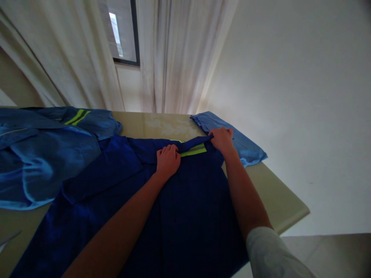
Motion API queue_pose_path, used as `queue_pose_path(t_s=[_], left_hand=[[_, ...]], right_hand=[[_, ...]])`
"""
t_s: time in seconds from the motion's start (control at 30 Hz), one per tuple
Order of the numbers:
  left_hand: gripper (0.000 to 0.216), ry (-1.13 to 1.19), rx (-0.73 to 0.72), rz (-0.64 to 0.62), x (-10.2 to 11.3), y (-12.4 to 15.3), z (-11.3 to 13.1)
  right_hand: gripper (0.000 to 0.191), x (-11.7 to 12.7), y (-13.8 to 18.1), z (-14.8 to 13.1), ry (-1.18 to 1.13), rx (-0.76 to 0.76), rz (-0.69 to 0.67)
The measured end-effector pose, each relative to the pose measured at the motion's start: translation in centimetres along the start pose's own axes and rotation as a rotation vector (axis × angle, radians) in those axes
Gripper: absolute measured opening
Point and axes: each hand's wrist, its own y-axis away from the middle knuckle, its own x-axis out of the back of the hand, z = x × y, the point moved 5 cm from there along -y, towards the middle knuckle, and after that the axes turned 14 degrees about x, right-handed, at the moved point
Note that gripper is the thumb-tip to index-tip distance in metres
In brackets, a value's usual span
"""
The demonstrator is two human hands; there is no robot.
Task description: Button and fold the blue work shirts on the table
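A dark blue work garment (191,200) lies spread over the table, its near part reaching the bottom of the view. Along its far edge runs a yellow-green and grey reflective strip (197,150), partly covered by a fold of cloth. My left hand (168,160) is closed on the cloth at the left end of that strip, fingers curled. Farther right, my right hand (222,139) pinches the garment's far right corner, where the edge is drawn up into a narrow fold between both hands. The fingertips are partly hidden by cloth.
A lighter blue garment (52,154) with a reflective strip lies at the left. Behind my right hand is a folded light blue cloth (246,144). The tan table (284,197) ends at the right, near a white wall. A pointed metal object (10,238) shows at the left edge.
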Motion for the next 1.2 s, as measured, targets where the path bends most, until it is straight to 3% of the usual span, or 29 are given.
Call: queue_pose_path(t_s=[0.13,0.23,0.33,0.4,0.5,0.73,0.83,0.97,1.07,1.2], left_hand=[[0.012,-0.039,-0.085,-0.005,0.1,0.3,0.6],[0.019,-0.091,-0.199,-0.055,-0.1,0.7,1.0],[0.032,-0.14,-0.236,-0.095,-0.6,0.8,1.0],[0.038,-0.152,-0.274,-0.102,-0.9,1.0,1.0],[0.045,-0.158,-0.369,-0.127,-1.6,1.3,1.1],[0.054,-0.191,-0.384,-0.163,-2.7,1.4,0.8],[0.053,-0.181,-0.382,-0.173,-2.8,1.3,0.9],[0.048,-0.169,-0.376,-0.172,-2.4,1.4,0.9],[0.045,-0.186,-0.39,-0.183,-2.2,1.4,0.8],[0.047,-0.163,-0.363,-0.183,-2.1,1.1,0.7]], right_hand=[[0.029,0.3,0.9,2.7,0.092,-0.234,0.15],[0.035,-2.3,1.2,4.5,0.01,-0.297,-0.017],[0.039,-4.9,1.5,5.4,-0.093,-0.262,-0.226],[0.035,-5.4,1.7,5.7,-0.097,-0.277,-0.257],[0.032,-4.7,1.9,5.8,-0.056,-0.37,-0.173],[0.037,0.8,2.0,4.3,-0.139,-0.471,0.255],[0.036,3.3,1.6,1.5,-0.288,-0.285,0.272],[0.045,4.7,1.3,-4.8,-0.744,0.21,0.03],[0.044,5.1,1.6,-6.1,-0.851,0.281,0.015],[0.042,4.2,1.4,-4.2,-0.685,0.263,0.092]])
